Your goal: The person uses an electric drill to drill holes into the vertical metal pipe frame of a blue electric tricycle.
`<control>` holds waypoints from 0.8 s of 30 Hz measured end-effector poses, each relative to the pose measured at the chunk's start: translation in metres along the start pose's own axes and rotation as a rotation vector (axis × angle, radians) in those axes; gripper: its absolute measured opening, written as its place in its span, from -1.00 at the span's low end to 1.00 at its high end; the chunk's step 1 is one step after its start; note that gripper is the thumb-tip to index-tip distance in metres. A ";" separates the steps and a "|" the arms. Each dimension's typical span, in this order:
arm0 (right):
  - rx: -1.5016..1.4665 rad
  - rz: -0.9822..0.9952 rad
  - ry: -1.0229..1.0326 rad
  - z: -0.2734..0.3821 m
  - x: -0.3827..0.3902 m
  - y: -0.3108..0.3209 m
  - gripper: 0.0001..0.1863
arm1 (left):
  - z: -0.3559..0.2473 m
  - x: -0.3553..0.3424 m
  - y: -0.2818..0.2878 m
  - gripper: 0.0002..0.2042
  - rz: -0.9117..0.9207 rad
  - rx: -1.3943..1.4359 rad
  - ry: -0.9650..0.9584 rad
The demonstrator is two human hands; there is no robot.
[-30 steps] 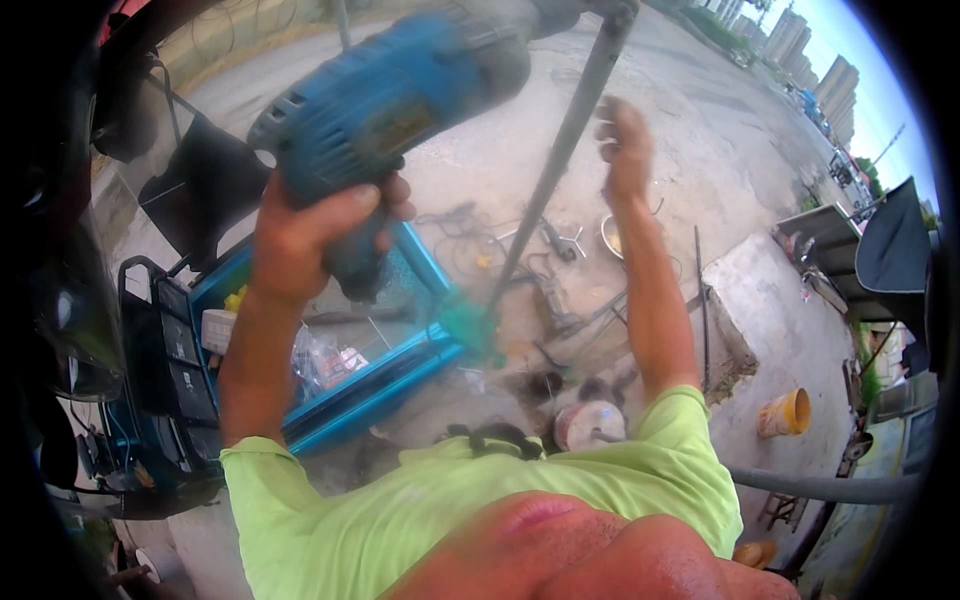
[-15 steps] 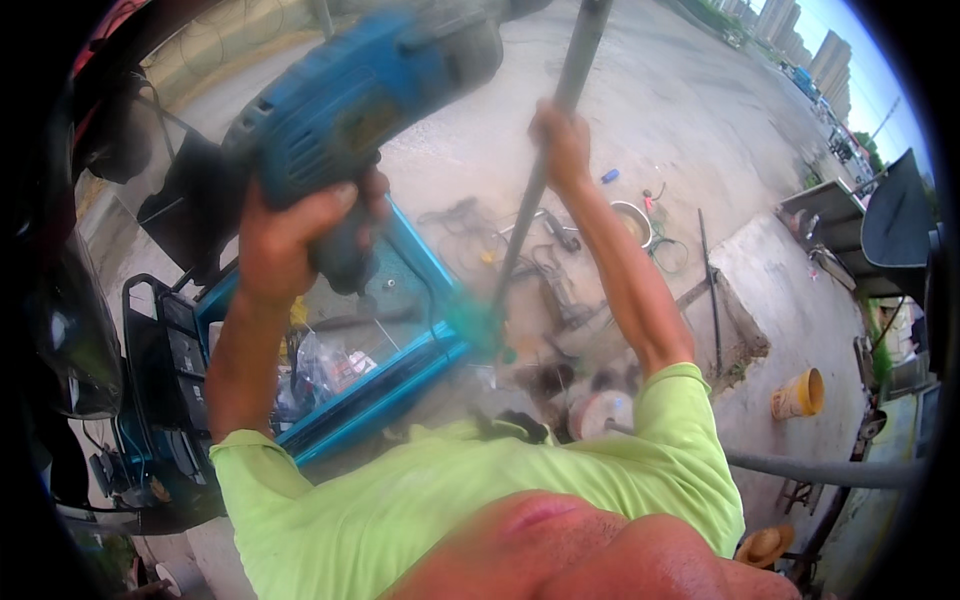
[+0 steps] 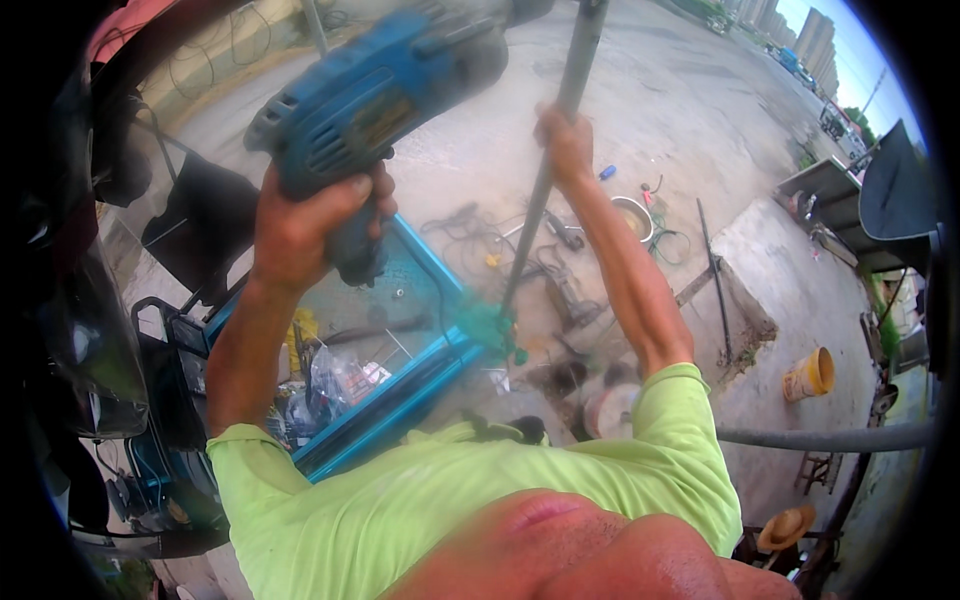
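Observation:
My left hand (image 3: 305,225) is wrapped around the grip of a blue power drill (image 3: 375,110) with a dark grey front housing. The drill is raised in front of me, its nose toward the upper right, and the working tip is hard to make out at the top edge. My right hand (image 3: 568,152) is closed around a long grey metal pole (image 3: 580,65), held upright at a slant to the right of the drill. The pole's upper end runs out of view, and its lower part passes down beside a blurred green smear.
Below my left arm is a blue cart bed (image 3: 400,375) holding plastic bags (image 3: 335,375). Tools and cables lie on the ground by a round basin (image 3: 632,218). A yellow bucket (image 3: 808,375), a dark rod (image 3: 713,280) and a straw hat (image 3: 785,527) are to the right.
My left hand and the drill have shifted slightly to the right in view. My right hand keeps its hold on the pole. The surroundings have shifted a little with the view.

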State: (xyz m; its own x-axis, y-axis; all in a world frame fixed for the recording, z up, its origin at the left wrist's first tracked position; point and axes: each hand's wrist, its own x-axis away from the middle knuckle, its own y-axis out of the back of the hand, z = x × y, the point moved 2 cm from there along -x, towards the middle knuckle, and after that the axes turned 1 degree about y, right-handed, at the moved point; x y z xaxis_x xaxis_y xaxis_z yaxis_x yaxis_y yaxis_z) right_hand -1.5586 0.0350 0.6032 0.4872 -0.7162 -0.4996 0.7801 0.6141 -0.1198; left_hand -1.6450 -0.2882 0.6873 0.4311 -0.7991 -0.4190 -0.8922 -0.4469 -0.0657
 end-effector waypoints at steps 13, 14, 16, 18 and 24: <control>0.002 -0.005 -0.018 0.004 0.000 -0.003 -0.67 | -0.004 -0.003 0.001 -0.65 0.010 -0.025 -0.013; -0.011 -0.001 -0.020 0.004 0.000 -0.003 -0.67 | -0.004 -0.003 0.000 -0.65 0.019 -0.022 -0.015; -0.025 0.002 -0.017 0.003 0.001 -0.002 -0.67 | -0.005 -0.003 0.001 -0.65 0.030 -0.023 -0.016; -0.025 0.002 -0.009 0.001 0.000 -0.002 -0.66 | -0.006 -0.003 0.001 -0.65 0.032 -0.032 -0.012; 0.030 0.024 -0.013 0.001 0.000 0.001 -0.71 | -0.008 -0.003 0.000 -0.66 0.032 -0.016 -0.001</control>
State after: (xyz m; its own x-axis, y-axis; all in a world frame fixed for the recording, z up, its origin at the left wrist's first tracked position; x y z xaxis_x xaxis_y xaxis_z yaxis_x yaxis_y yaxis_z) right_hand -1.5576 0.0356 0.6040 0.5110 -0.7055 -0.4911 0.7793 0.6213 -0.0815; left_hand -1.6450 -0.2893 0.6960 0.4023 -0.8127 -0.4216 -0.9032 -0.4275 -0.0378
